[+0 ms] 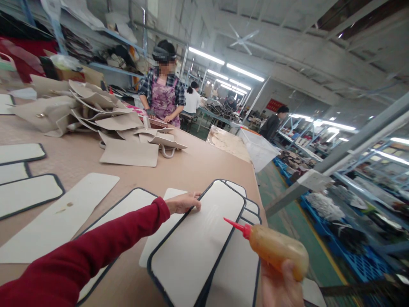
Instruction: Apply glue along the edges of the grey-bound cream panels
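My left hand (pixel 182 202), in a red sleeve, grips the left edge of a white rounded panel with a dark border (pixel 198 238); the panel is the top one of a stack on the brown table (pixel 198 164). My right hand (pixel 281 285) holds a squeeze bottle of amber glue (pixel 275 247). Its red nozzle points left and hovers over the panel's right edge. More bordered panels (pixel 251 207) fan out under the top one.
Other white panels (pixel 27 194) lie at the left. A heap of beige bag pieces (pixel 96 113) sits farther back. A person in a plaid shirt and apron (pixel 162 91) works at the table's far end. Clear bins (pixel 258 149) and blue crates (pixel 358 251) stand at the right.
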A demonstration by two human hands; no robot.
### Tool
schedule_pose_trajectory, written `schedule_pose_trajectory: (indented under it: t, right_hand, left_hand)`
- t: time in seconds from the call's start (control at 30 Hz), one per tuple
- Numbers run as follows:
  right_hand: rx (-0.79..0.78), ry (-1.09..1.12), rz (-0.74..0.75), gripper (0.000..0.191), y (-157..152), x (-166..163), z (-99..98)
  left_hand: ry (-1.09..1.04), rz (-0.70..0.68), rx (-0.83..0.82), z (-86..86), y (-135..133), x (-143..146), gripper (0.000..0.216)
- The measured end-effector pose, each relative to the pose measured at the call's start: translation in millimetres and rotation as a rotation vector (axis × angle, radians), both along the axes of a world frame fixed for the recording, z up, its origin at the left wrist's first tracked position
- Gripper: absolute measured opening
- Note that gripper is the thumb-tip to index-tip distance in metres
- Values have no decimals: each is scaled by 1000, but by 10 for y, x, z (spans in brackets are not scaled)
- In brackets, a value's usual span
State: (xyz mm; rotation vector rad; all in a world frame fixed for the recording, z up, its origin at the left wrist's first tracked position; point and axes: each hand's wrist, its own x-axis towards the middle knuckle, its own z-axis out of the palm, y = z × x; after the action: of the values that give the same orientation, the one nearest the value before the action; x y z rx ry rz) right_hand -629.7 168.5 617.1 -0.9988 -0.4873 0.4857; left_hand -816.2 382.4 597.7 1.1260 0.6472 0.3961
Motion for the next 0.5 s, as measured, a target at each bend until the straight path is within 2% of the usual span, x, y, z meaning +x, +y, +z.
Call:
schedule_pose_trajectory:
  t: [0.1,0.23,0.3,0.37,0.43,0.5]
  right_hand:
    - [20,-40,0,58,229,-58,46]
    - [-31,-45,55,58,288,-101,-88]
    - [-70,-26,124,56,177,-155,-156]
    - [-81,3,173,53,7,-230,-139]
    - [-46,27,108,47,-177,-289,-16]
    - [-37,72,-33,46,-354,-291,152]
  left_hand:
    - [-45,-61,6,92,-75,-13,67]
    - [-109,-83,2,156,-104,10,72]
    - [-78,-41,-9,136,-68,17,72]
    - [-28,14,-29,85,-19,17,71]
    - [13,60,-46,28,20,24,70]
    - [42,89,-56,-9,35,64,70]
